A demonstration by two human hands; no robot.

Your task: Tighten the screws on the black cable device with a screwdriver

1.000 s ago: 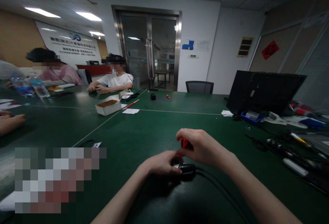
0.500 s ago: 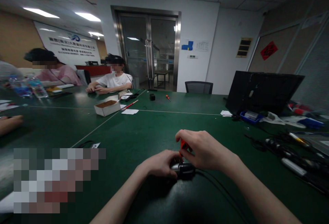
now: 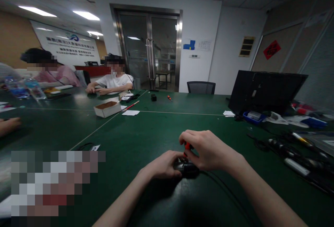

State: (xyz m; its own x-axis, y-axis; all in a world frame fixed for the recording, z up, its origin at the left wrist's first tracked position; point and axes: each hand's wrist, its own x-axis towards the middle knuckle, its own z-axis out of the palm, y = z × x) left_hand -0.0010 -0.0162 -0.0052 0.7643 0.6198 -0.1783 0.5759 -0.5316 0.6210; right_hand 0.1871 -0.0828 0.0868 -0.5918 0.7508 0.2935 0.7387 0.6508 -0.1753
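My left hand (image 3: 163,166) is closed round a small black device (image 3: 186,168) that rests on the green table (image 3: 146,133); a dark cable runs from the device to the right. My right hand (image 3: 205,150) sits just above it, fingers pinched on a red-handled tool (image 3: 187,146) held upright, tip down at the device. Most of the tool is hidden inside my fingers. Both hands meet near the table's front middle.
A black monitor (image 3: 263,91) stands at the right, with cables and tools (image 3: 294,150) beside it. An open cardboard box (image 3: 107,109), paper and a small screwdriver (image 3: 169,98) lie further back. Two people (image 3: 114,79) sit at the far left; another person's hand (image 3: 9,125) rests at the left edge.
My right hand has dropped slightly with the red tool, closer onto the black device. The left hand keeps its hold. My view has drifted a little to the right.
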